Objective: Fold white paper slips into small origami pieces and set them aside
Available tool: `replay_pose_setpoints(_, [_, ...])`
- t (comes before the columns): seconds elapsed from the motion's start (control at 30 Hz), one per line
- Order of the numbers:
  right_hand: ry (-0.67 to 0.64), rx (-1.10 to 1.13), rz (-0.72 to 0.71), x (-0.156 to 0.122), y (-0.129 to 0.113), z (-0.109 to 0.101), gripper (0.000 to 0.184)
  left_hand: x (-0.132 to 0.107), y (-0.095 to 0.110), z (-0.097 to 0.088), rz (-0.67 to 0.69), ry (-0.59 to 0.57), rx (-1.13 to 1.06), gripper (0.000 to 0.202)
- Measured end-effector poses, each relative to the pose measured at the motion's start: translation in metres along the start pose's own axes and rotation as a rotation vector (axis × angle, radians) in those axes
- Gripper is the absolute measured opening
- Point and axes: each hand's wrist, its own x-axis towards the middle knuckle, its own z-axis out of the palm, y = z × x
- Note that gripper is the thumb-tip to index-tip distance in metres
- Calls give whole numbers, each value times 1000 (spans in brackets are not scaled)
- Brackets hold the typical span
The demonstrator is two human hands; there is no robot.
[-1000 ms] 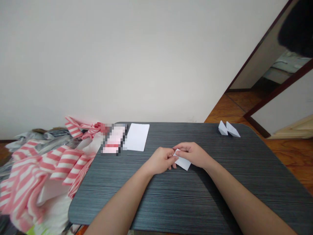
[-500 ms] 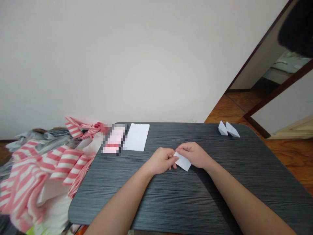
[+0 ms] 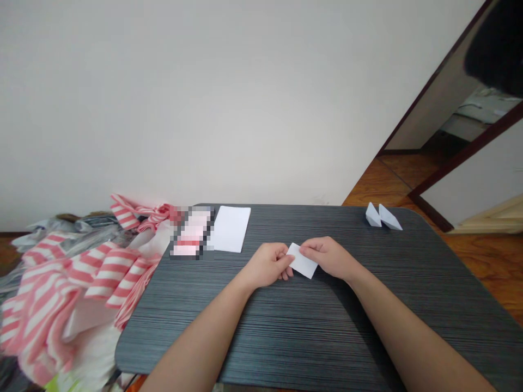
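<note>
A small white piece of folded paper (image 3: 303, 262) is held tilted above the dark table between both hands. My left hand (image 3: 269, 264) pinches its left edge with thumb on top and fingers curled beneath. On the other side, my right hand (image 3: 329, 256) grips the upper right edge between thumb and fingers. The fingers cover parts of the paper's edges, and its underside is hidden.
A stack of white paper (image 3: 231, 228) lies at the table's back left, beside a pixelated pink-and-white item (image 3: 192, 231). Two folded white paper shapes (image 3: 382, 216) stand at the back right. Red-and-white striped cloth (image 3: 108, 269) is heaped left of the dark table (image 3: 261, 337).
Both hands have shifted slightly apart, and the paper has tilted up so that more of its face shows. The thumbs now press on its upper corners.
</note>
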Motion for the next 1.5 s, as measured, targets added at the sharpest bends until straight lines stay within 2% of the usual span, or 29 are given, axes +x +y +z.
replay_pose_setpoints(0.1, [-50, 33, 20, -1, 2, -2, 33, 1, -1, -1, 24, 13, -51, 26])
replay_pose_setpoints(0.37, [-80, 77, 63, -2, 1, -6, 33, -1, -1, -5, 28, 30, -71, 27])
replay_pose_setpoints(0.53, [-45, 46, 58, -2, 4, -7, 32, -1, -1, -6, 31, 26, -94, 27])
replay_pose_setpoints(0.7, [-92, 81, 76, -3, 6, -9, 32, 0, -1, -6, 28, 40, -118, 27])
replay_pose_setpoints(1.0, [-86, 137, 57, -3, 7, -10, 35, 0, -2, -7, 34, 39, -145, 27])
replay_pose_setpoints(1.2, [-45, 141, 66, -4, 5, -9, 35, 1, -2, -8, 32, 41, -177, 27])
replay_pose_setpoints(1.5, [-60, 171, 31, -5, 2, -5, 34, 2, -3, -6, 66, 102, -139, 35])
